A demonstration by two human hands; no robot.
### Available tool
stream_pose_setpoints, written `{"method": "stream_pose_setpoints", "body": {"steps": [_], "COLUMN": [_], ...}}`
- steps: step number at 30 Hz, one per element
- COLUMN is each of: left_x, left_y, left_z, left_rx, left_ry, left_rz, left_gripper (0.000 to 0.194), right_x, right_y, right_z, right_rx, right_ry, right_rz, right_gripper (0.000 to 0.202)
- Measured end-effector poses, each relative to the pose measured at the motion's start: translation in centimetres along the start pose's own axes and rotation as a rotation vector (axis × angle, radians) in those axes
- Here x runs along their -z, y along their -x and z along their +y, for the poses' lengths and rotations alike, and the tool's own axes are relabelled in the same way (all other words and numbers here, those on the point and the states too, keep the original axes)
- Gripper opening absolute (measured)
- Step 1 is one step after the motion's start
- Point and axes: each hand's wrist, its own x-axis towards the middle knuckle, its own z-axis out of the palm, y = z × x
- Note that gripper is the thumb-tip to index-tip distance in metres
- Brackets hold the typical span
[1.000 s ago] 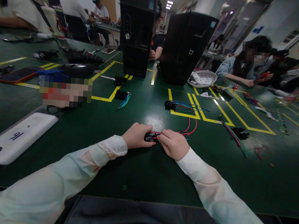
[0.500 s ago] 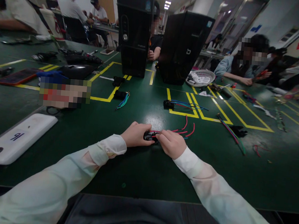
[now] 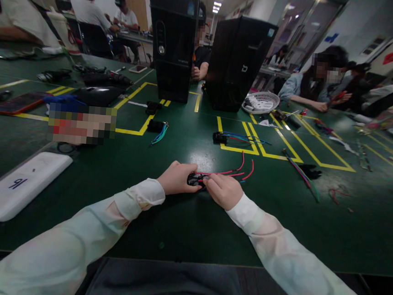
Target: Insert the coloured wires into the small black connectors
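Lying gripped in the left hand (image 3: 178, 178), black wired part (image 3: 192, 179), right hand (image 3: 225, 190) pinching its right end.

We see a smooth green worktop (image 3: 182, 229) with a glossy sheen, creased cloth sleeves (image 3: 65, 232), and smooth plastic-looking coating on the red wires (image 3: 251, 169). The black part (image 3: 191, 179) looks like plastic, as do the smooth white case (image 3: 38, 179) and the openwork basket (image 3: 270, 99).
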Motion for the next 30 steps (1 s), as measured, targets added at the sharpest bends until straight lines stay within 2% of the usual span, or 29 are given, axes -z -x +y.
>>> {"method": "stream_pose_setpoints", "body": {"steps": [7,12,21,30], "left_x": [0.0,0.0,0.2,0.3], "left_y": [0.0,0.0,0.0,-0.2], "left_z": [0.1,0.0,0.4,0.4], "left_rx": [0.016,0.012,0.019,0.018], "left_ry": [0.006,-0.006,-0.006,-0.004], "left_rz": [0.004,0.008,-0.01,-0.015], "left_gripper": [0.033,0.033,0.033,0.032], "right_x": [0.2,0.4,0.1,0.1], "right_y": [-0.1,-0.2,-0.1,0.2], "right_z": [0.4,0.8,0.6,1.4], "right_rx": [0.029,0.094,0.008,0.054], "right_ry": [-0.01,-0.062,-0.009,-0.156], "right_rz": [-0.07,-0.064,-0.026,-0.132], "right_gripper": [0.023,0.024,0.024,0.021]}}
